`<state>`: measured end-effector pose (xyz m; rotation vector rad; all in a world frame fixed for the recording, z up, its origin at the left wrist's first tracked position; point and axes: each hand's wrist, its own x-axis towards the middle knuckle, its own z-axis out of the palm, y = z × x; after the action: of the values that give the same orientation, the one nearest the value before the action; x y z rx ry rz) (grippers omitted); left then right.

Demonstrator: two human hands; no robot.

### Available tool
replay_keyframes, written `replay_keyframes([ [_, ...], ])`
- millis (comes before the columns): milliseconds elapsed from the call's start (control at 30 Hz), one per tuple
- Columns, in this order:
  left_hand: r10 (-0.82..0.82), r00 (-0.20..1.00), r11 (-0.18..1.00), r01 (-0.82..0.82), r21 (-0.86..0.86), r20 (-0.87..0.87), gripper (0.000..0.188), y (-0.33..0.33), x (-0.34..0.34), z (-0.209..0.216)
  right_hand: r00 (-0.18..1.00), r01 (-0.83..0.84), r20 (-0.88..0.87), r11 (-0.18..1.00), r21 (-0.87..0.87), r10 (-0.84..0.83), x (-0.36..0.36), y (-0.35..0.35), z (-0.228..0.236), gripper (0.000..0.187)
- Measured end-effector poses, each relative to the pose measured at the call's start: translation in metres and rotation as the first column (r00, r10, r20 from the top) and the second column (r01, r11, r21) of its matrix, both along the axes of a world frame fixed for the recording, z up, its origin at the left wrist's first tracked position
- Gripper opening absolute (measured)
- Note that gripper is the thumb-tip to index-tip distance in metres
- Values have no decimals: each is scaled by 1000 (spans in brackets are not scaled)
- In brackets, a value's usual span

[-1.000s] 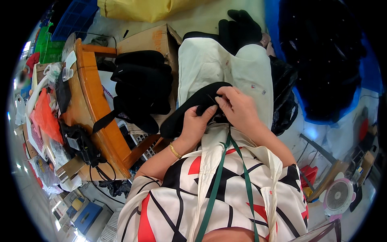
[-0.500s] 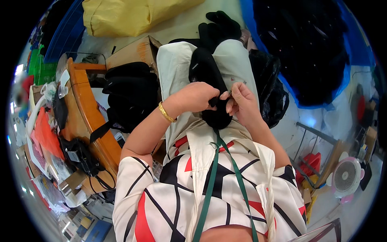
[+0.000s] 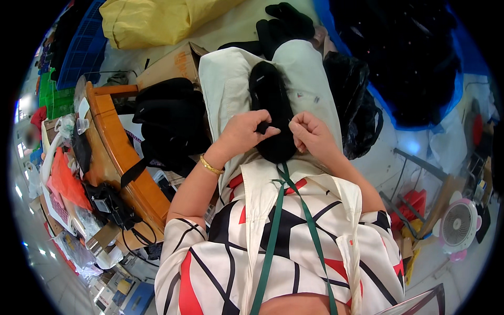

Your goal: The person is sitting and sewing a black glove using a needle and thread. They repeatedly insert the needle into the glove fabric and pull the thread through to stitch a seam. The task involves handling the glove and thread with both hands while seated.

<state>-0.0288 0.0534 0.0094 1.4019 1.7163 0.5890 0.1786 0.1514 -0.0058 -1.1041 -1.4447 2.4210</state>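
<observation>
"Where is the shoe?"

"The black shoe lies lengthwise on the person's lap, on the pale cloth over the legs; one end points away toward the knees, the other toward the belly."

"And the left hand?"

"The left hand is over the shoe's left side, mostly closed; thumb and forefinger pinch a small black piece; whether that piece belongs to the shoe, I cannot tell."

"The right one?"

"The right hand is at the shoe's right edge, fingers curled in and thumb drawn close to them; whether something thin is caught between the tips, I cannot tell; a small gap parts the two hands."

"What lies round about?"

"To the left, a pile of black shoes, with a wooden table beyond it; ahead of that pile, a cardboard box, and past the box a yellow sack; to the right of the legs, a black plastic bag; farther right, a blue sheet with dark things heaped on it; low on the right, a fan with a pale frame."
</observation>
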Motion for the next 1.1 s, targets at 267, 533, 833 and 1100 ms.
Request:
replay_keyframes([
  [267,20,979,1000,-17,-15,205,36,-4,-2,-4,978,206,-27,977,-46,-207,5,10,-4,12],
  [533,142,968,989,-146,3,205,37,-14,11,1,788,516,-222,812,-271,-575,50,53,14,9],
  [833,229,956,973,-230,-17,181,17,-21,21,13,740,606,-239,777,-168,-629,40,40,10,10],
  [1100,682,355,731,-339,-592,639,19,-20,26,0,986,-113,-92,958,264,141,7,-12,21,12],
])
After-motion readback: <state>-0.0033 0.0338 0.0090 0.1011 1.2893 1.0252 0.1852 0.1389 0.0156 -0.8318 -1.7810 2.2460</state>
